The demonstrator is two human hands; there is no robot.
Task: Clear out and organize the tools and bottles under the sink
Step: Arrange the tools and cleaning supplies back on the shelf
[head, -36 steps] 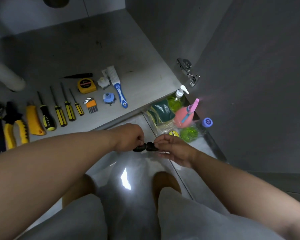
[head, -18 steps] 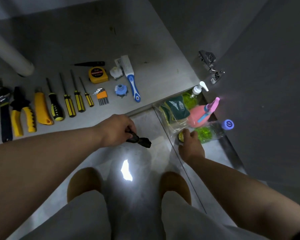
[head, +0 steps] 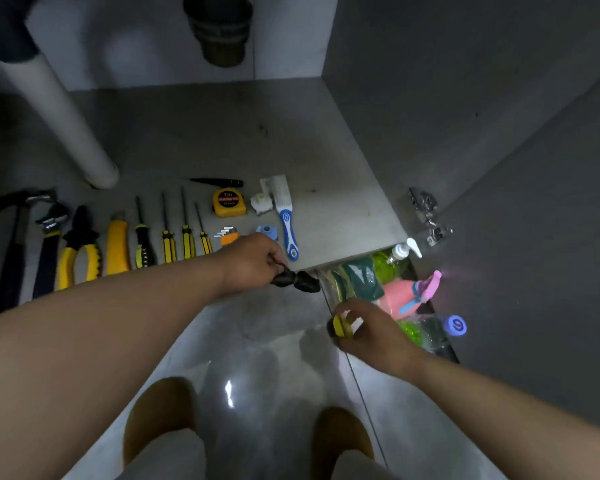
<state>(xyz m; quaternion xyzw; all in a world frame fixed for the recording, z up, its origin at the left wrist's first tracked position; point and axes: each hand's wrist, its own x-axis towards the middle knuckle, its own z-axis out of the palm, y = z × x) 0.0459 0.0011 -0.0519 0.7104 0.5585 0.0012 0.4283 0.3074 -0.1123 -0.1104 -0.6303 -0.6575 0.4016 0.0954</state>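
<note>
My left hand [head: 253, 261] grips a small black object [head: 297, 279] just above the front edge of the cabinet floor [head: 326, 216]. My right hand [head: 371, 329] pinches a small yellow and black roll [head: 340, 327] above the floor tiles. On the cabinet floor lies a row of tools: hammer [head: 13, 244], wrench [head: 49, 244], yellow pliers [head: 78, 251], yellow knife [head: 117, 245], several screwdrivers [head: 168, 242], a yellow tape measure [head: 228, 202], and a blue-handled brush [head: 286, 220].
On the floor to the right lie a pink spray bottle [head: 400, 292], a green soap pump bottle [head: 394, 259], a clear bottle with a blue cap [head: 437, 329] and bagged sponges [head: 355, 277]. A white drain pipe [head: 59, 109] stands at the left. The open cabinet door [head: 534, 237] is on the right.
My right hand let go of the black object, reached to the bottles and lifted the yellow roll. My left hand carried the black object toward the cabinet edge.
</note>
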